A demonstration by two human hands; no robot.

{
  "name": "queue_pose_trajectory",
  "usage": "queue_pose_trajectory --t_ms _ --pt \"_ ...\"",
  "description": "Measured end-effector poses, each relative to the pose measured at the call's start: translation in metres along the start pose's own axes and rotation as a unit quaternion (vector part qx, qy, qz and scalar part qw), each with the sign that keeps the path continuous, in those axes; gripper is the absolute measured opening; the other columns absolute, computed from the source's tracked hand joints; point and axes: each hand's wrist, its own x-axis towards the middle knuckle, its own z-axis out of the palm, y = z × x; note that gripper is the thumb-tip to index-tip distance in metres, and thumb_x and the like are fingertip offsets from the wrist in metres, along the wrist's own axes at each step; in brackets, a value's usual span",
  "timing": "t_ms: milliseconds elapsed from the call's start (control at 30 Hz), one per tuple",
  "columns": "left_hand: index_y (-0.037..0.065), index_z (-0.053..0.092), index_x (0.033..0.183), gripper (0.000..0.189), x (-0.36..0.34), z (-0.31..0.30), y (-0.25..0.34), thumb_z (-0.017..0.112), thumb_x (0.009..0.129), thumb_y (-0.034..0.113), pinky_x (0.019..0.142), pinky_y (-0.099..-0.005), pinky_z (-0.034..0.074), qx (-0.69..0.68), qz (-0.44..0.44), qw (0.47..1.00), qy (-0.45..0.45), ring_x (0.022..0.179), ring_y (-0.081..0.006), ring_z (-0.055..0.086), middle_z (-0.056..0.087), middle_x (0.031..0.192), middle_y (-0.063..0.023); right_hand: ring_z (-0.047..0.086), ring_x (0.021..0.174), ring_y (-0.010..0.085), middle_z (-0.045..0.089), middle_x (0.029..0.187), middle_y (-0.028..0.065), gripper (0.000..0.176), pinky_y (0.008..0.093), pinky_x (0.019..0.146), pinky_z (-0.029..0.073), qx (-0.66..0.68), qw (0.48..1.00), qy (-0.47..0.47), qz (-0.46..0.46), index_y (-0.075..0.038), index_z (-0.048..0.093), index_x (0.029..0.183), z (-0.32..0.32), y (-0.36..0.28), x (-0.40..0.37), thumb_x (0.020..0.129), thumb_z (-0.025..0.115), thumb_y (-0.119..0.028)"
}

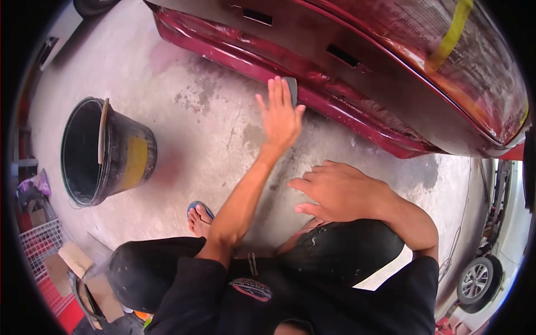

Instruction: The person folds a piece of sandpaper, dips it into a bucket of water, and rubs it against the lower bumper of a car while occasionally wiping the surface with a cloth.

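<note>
My left hand (280, 116) reaches forward with its fingers laid over a grey sanding pad (291, 89). The pad is pressed to the lower edge of a dark red car panel (335, 106), and part of it is hidden under the fingers. Nearer my body, my right hand (343, 192) hangs palm down by my knee, fingers spread and holding nothing. Wet-looking patches (196, 92) mark the concrete floor (218, 145) beside the panel.
To the left stands a black bucket (146, 159) with a raised handle. Masking film (413, 33) and yellow tape (451, 34) cover the car's glass. Cardboard pieces (75, 259) and a wire rack (44, 245) are at lower left. A wheel (475, 281) shows at right.
</note>
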Motion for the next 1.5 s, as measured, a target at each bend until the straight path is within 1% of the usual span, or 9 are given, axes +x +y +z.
queue_pose_trajectory --t_ms 333,467,633,733,833,967,1200,1333,1500 --pt "-0.004 0.023 0.165 0.073 0.039 -0.009 -0.032 0.046 0.11 0.037 0.128 -0.0648 0.013 -0.043 -0.088 0.992 0.085 0.163 -0.0366 0.014 0.02 0.175 -0.0207 0.064 0.114 0.0381 0.07 0.116 0.0189 0.054 0.0494 0.106 0.046 -0.008 0.999 -0.036 0.036 -0.003 0.057 0.143 -0.005 -0.006 -0.009 0.106 0.058 -0.042" --pt "0.001 0.027 0.166 0.061 0.031 -0.025 -0.046 0.035 0.115 0.034 0.129 -0.054 0.021 -0.211 -0.098 0.968 0.094 0.162 -0.0327 0.024 0.03 0.172 -0.0202 0.064 0.115 0.0373 0.07 0.115 0.0188 0.054 0.0495 0.106 0.046 -0.021 0.998 -0.031 0.041 -0.003 0.057 0.143 -0.009 -0.003 0.0 0.106 0.058 -0.042" --pt "0.001 0.04 0.161 0.051 0.042 -0.054 -0.075 0.044 0.111 0.008 0.128 -0.0411 0.029 -0.294 -0.114 0.931 0.184 0.156 -0.0302 0.037 0.04 0.167 -0.0193 0.064 0.115 0.0366 0.071 0.114 0.0188 0.054 0.0492 0.107 0.046 -0.006 0.998 -0.06 0.027 -0.003 0.057 0.143 -0.008 -0.001 0.006 0.106 0.058 -0.042" --pt "0.005 0.036 0.164 0.056 0.021 -0.006 -0.04 0.047 0.11 0.015 0.13 -0.0466 0.023 -0.094 0.067 0.988 0.105 0.16 -0.0285 0.03 0.033 0.171 -0.016 0.064 0.114 0.0367 0.071 0.113 0.019 0.054 0.049 0.107 0.046 -0.017 0.999 -0.039 0.006 -0.003 0.057 0.143 -0.007 0.003 0.013 0.106 0.057 -0.042" --pt "0.005 0.034 0.165 0.061 0.007 -0.011 -0.022 0.047 0.11 0.028 0.13 -0.0593 0.016 0.034 0.058 0.998 -0.015 0.162 -0.0305 0.021 0.026 0.175 -0.0137 0.065 0.111 0.0373 0.07 0.111 0.0192 0.053 0.0487 0.104 0.047 -0.026 0.999 -0.026 0.006 -0.003 0.058 0.141 -0.01 0.007 0.015 0.106 0.057 -0.043" --pt "0.013 0.027 0.169 0.062 0.03 -0.027 -0.049 0.042 0.112 0.033 0.129 -0.0627 0.013 0.029 0.036 0.999 -0.01 0.163 -0.0309 0.018 0.025 0.176 -0.0077 0.065 0.107 0.0382 0.07 0.108 0.0193 0.052 0.0483 0.102 0.047 -0.01 0.999 -0.019 0.034 -0.003 0.059 0.139 -0.004 0.01 -0.003 0.106 0.057 -0.043" --pt "-0.016 0.018 0.161 0.081 0.038 -0.017 -0.023 0.033 0.112 0.046 0.131 -0.0581 0.009 0.062 -0.086 0.994 0.04 0.162 -0.045 0.009 0.013 0.172 -0.0339 0.067 0.103 0.0398 0.07 0.1 0.0193 0.041 0.0492 0.1 0.049 0.019 0.999 0.024 0.008 -0.002 0.062 0.122 0.005 -0.003 -0.022 0.104 0.061 -0.038" --pt "-0.015 0.016 0.162 0.084 0.001 -0.015 0.029 0.035 0.11 0.049 0.13 -0.0584 0.005 0.035 -0.028 0.998 -0.033 0.163 -0.0433 0.008 0.013 0.173 -0.0308 0.064 0.11 0.0382 0.069 0.112 0.0194 0.055 0.0472 0.103 0.047 -0.023 1.0 0.01 0.016 -0.005 0.057 0.142 0.002 0.002 -0.011 0.107 0.054 -0.046" --pt "-0.017 0.025 0.158 0.079 0.062 -0.027 -0.057 0.039 0.111 0.044 0.128 -0.0615 0.014 0.056 -0.119 0.988 0.082 0.16 -0.0465 0.02 0.024 0.169 -0.0339 0.064 0.109 0.0388 0.07 0.111 0.0189 0.054 0.0475 0.102 0.047 0.02 0.997 -0.046 0.051 -0.005 0.057 0.142 0.003 -0.005 -0.029 0.107 0.055 -0.046"
